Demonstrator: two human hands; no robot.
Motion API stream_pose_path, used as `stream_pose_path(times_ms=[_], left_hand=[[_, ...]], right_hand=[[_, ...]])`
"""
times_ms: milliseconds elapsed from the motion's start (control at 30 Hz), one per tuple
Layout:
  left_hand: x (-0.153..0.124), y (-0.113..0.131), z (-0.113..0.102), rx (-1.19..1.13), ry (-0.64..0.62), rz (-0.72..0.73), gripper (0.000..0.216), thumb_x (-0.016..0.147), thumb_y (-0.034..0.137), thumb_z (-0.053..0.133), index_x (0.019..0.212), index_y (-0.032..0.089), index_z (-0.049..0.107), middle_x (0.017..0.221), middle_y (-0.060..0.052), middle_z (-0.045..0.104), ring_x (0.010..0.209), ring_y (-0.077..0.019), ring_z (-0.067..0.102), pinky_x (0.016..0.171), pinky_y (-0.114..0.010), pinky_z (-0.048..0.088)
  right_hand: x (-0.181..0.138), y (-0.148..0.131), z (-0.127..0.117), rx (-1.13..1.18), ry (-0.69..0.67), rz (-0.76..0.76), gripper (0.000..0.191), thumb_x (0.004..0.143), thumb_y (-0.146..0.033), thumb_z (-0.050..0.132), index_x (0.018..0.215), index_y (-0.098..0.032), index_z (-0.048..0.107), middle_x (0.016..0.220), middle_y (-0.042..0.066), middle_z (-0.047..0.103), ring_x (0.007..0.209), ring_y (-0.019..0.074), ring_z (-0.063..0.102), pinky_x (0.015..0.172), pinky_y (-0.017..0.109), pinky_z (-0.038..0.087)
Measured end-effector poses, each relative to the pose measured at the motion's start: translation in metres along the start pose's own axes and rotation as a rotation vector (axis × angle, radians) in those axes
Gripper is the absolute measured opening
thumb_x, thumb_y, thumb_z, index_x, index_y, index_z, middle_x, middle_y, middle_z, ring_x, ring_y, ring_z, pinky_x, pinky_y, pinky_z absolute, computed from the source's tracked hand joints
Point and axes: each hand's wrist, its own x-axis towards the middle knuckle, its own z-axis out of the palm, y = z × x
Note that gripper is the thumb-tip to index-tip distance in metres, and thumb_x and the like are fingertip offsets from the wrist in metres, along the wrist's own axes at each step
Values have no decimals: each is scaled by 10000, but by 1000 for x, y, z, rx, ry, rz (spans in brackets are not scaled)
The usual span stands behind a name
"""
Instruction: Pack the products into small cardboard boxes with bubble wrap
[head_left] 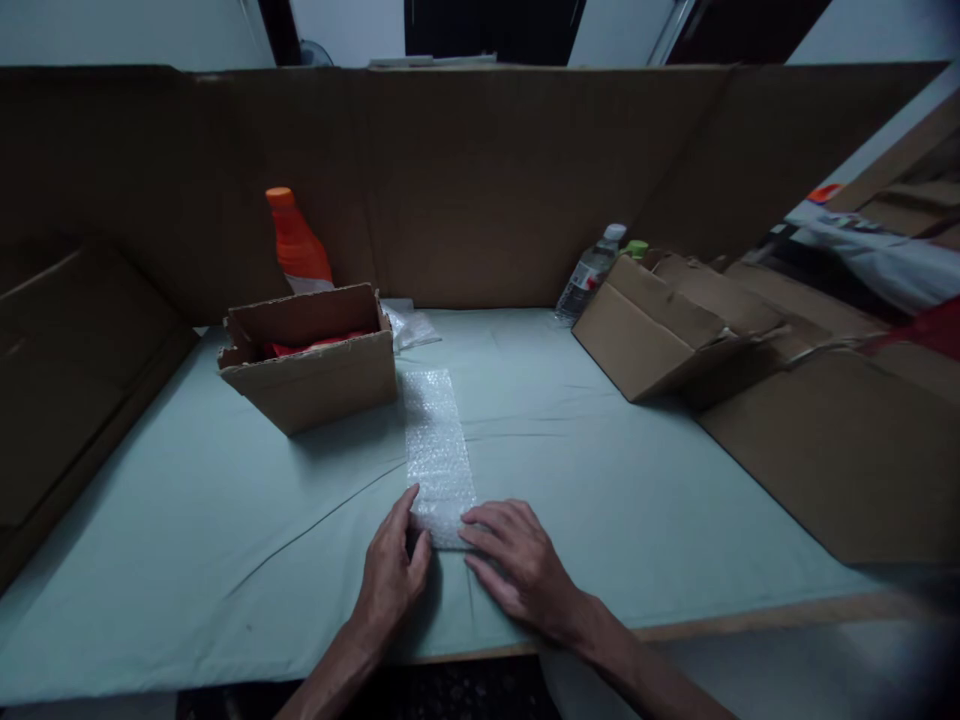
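A long strip of bubble wrap [436, 445] lies flat on the pale green table cover [225, 520], running away from me. Both hands rest at its near end, which looks rolled or folded over something I cannot make out. My left hand [394, 575] has its fingers curled against the left side of that end. My right hand [517, 560] lies over the right side, fingers pressed together on the wrap.
A small open cardboard box [311, 365] with red contents stands at the left rear, an orange bottle [298, 243] behind it. An open carton [660, 325] and a water bottle [591, 272] sit at the right. Cardboard walls surround the table.
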Motion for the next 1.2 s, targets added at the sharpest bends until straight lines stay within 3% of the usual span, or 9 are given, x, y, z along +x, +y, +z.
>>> stream_pose_path(times_ms=[133, 267, 367, 467, 633, 767, 867, 1033, 1200], left_hand=[[-2, -2, -1, 97, 72, 130, 552, 897, 248, 525, 1435, 139, 465, 1162, -155, 680, 1029, -252, 663, 914, -432, 547], [-13, -6, -7, 276, 154, 439, 502, 877, 177, 571, 1376, 198, 519, 1410, -166, 548, 1304, -298, 522, 1044, -505, 479], [-19, -7, -11, 315, 70, 553, 423, 869, 111, 544, 1275, 219, 590, 1252, -114, 665, 1178, -263, 603, 978, -461, 518], [-16, -8, -12, 271, 29, 523, 346, 879, 90, 504, 1182, 201, 629, 960, -64, 735, 889, -209, 671, 797, -373, 559], [5, -13, -10, 265, 79, 406, 334, 883, 153, 523, 1198, 168, 630, 982, -84, 744, 832, -216, 688, 754, -380, 571], [15, -15, -7, 239, 145, 376, 393, 883, 188, 551, 1273, 161, 585, 1144, -120, 697, 1039, -246, 668, 894, -427, 562], [8, -16, -9, 262, 148, 457, 472, 868, 218, 606, 1334, 176, 540, 1313, -153, 615, 1213, -282, 586, 996, -475, 515], [-13, -18, -18, 240, 24, 528, 476, 878, 112, 537, 1341, 221, 517, 1140, -96, 695, 1047, -232, 644, 902, -415, 543], [-7, -16, -20, 259, 10, 440, 431, 886, 122, 518, 1310, 196, 547, 966, -71, 709, 860, -213, 647, 769, -381, 553]], right_hand=[[5, 3, 11, -62, -177, 26, 322, 912, -169, 613, 1228, -227, 638, 1247, 113, 682, 1145, 298, 604, 947, 489, 465], [12, 9, 15, 6, -156, 17, 265, 940, -104, 569, 1156, -219, 671, 1116, 77, 737, 1057, 247, 641, 914, 437, 463], [15, 10, 12, 118, -165, 37, 196, 961, -130, 570, 1107, -199, 680, 1027, 46, 765, 947, 211, 677, 860, 389, 487], [15, 8, 7, 168, -140, 76, 201, 975, -154, 554, 1135, -201, 666, 1024, 42, 767, 918, 199, 691, 835, 369, 511], [14, 1, 1, -40, 103, 12, 238, 944, -153, 568, 1171, -187, 630, 1192, 126, 697, 1108, 264, 629, 896, 437, 486], [16, 2, 11, -118, -25, -48, 240, 909, -161, 618, 1147, -179, 641, 1191, 126, 693, 1086, 284, 619, 911, 467, 467], [18, 5, 17, -103, -63, -26, 180, 926, -137, 597, 1090, -175, 659, 1090, 104, 726, 1006, 268, 639, 881, 454, 460], [16, 2, 8, 131, -94, 77, 121, 961, -150, 568, 998, -196, 674, 892, 38, 750, 818, 199, 665, 796, 378, 475], [10, -4, -2, 96, 18, 71, 224, 946, -169, 580, 1163, -195, 630, 1064, 86, 735, 974, 228, 664, 844, 398, 494]])
